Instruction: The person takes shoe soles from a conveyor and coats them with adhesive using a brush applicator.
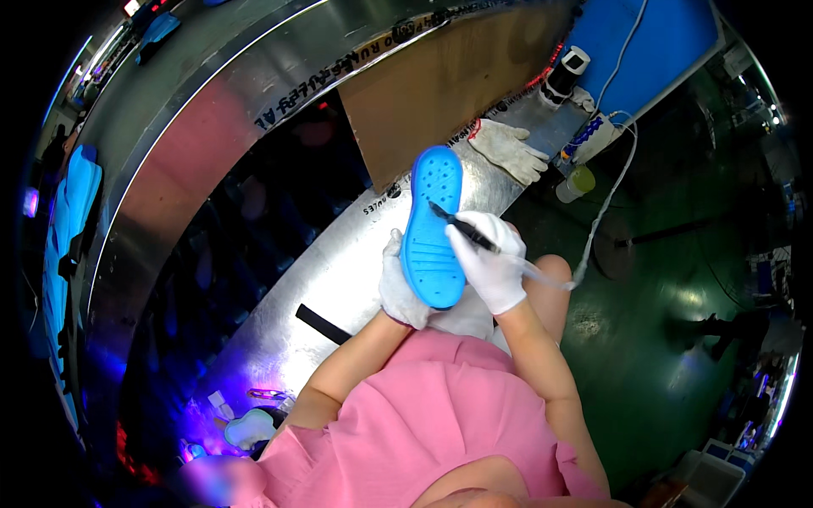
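A bright blue shoe sole [432, 241] stands lengthwise before me, its face with small holes and ridges turned up. My left hand [400, 284], in a white glove, grips the sole along its lower left edge. In my white-gloved right hand [491, 269] is a slim black pen-shaped tool [471, 232], with a pale cord trailing off to the right. The tool's dark tip lies over the middle of the sole; whether it touches the surface I cannot tell.
A shiny metal bench [313, 254] lies under my hands, with a black strip [323, 323] on it. Beyond the sole are a loose white glove [510, 151], a cardboard sheet [423, 93] and a black-and-white cylinder [564, 76]. The cord [606, 203] loops at right. Blue soles [78, 190] lie far left.
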Demonstrator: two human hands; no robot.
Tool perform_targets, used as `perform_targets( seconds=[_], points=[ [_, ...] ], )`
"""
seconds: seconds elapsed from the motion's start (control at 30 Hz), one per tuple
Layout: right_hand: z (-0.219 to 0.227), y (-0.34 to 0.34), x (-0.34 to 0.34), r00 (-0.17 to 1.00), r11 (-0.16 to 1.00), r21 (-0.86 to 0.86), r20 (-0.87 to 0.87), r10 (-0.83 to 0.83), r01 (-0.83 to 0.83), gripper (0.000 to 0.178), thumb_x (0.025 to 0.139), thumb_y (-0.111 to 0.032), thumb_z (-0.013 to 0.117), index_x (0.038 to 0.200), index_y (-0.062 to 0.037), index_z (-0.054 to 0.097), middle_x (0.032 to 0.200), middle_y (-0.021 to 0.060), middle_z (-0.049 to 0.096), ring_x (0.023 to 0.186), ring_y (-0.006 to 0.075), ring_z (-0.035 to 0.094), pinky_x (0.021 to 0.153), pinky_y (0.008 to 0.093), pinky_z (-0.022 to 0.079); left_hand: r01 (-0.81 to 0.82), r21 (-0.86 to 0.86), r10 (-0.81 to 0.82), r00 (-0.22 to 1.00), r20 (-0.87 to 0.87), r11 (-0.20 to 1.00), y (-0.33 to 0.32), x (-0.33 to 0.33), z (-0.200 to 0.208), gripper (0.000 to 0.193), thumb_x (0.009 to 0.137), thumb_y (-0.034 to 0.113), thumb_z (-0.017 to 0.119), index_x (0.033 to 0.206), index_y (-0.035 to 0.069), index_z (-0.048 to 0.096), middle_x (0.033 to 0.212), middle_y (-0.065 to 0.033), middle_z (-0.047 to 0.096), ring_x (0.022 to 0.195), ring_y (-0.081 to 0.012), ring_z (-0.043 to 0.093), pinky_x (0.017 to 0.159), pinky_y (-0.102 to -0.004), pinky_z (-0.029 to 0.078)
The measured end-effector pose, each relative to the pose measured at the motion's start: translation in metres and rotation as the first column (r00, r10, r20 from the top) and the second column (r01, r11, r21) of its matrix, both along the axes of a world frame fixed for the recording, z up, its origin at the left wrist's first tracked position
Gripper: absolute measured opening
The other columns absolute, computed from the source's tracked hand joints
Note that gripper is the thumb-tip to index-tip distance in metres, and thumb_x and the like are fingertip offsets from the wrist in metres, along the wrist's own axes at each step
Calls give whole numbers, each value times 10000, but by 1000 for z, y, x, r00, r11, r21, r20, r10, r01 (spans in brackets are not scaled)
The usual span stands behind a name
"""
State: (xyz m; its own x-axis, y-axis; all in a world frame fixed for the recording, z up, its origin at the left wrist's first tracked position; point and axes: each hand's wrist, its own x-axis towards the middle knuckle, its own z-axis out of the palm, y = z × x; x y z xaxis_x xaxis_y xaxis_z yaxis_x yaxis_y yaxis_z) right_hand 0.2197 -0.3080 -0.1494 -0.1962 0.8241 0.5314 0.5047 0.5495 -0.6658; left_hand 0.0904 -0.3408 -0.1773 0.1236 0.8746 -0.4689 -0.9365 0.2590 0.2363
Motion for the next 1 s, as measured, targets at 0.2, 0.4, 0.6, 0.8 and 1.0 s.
perform_targets(
  seconds=[0.2, 0.4, 0.6, 0.8, 1.0],
  points=[
    [26, -23, -3, 973, 981, 58, -130, 191, -185, 185, 765, -81, 794, 919, -40, 700, 836, 104, 697, 732, 242, 696, 665, 320, 548, -73, 583, -197, 901, 386, 809, 5, -4, -62, 804, 973, 684, 315, 1425, 35, 458, 1340, -232, 564, 1186, -369, 586, 1048, -476, 467],
    [21, -38, -5, 938, 908, 242, 141, 316, -342, 122, 820, -80, 725, 925, -83, 663, 836, 94, 664, 726, 274, 669, 653, 368, 522, 93, 567, -198, 972, 127, 819, -5, -5, -38, 822, 955, 710, 344, 1417, 41, 472, 1336, -197, 576, 1177, -324, 598, 1034, -461, 473],
    [20, -26, 7, 962, 878, 393, 136, 239, -273, 143, 825, -65, 736, 960, -53, 690, 825, 96, 676, 713, 227, 679, 629, 325, 539, 43, 295, -27, 998, -57, 954, -4, -17, -38, 827, 935, 723, 414, 1376, 27, 485, 1252, -194, 613, 1100, -332, 628, 997, -433, 503],
    [14, -32, -6, 926, 982, 27, -330, 185, -186, 124, 816, -100, 721, 922, -59, 669, 830, 84, 666, 760, 252, 676, 705, 363, 542, 136, 416, 349, 349, -870, 899, 5, -20, -39, 717, 954, 669, 430, 1291, 44, 526, 1161, -129, 627, 1021, -262, 627, 877, -405, 527],
    [12, -53, -18, 944, 962, 11, -192, 270, -273, 153, 789, -179, 725, 895, -99, 650, 833, 83, 668, 786, 249, 687, 716, 375, 550, 120, 473, -73, 991, -116, 873, 8, -38, -12, 881, 897, 694, 512, 1394, -28, 426, 1216, -251, 589, 1031, -352, 623, 890, -439, 540]
  ],
)
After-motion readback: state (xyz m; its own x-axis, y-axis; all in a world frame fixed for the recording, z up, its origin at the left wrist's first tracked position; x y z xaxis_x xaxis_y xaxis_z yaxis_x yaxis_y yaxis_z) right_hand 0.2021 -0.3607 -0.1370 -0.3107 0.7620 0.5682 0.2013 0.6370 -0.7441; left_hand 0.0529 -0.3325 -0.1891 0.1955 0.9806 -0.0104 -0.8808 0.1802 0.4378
